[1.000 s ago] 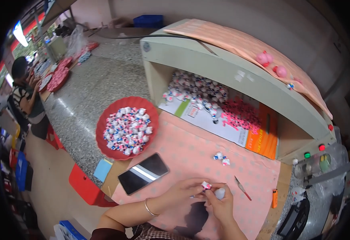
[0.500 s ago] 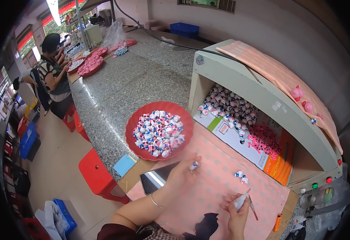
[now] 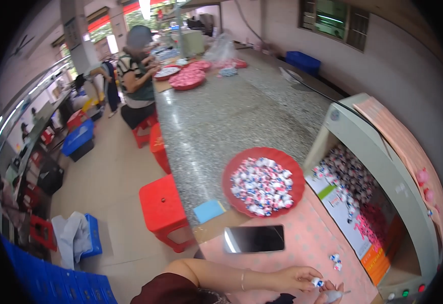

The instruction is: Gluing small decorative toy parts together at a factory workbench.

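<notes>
Down at the bottom edge, the left hand [image 3: 293, 278] pinches a small wrapped piece [image 3: 316, 281]; the right hand [image 3: 331, 296], mostly cut off, grips a pale object touching it. Nearby lie a phone [image 3: 254, 238], a red tray [image 3: 291, 169] and an orange-edged printed sheet [image 3: 351, 223].
</notes>
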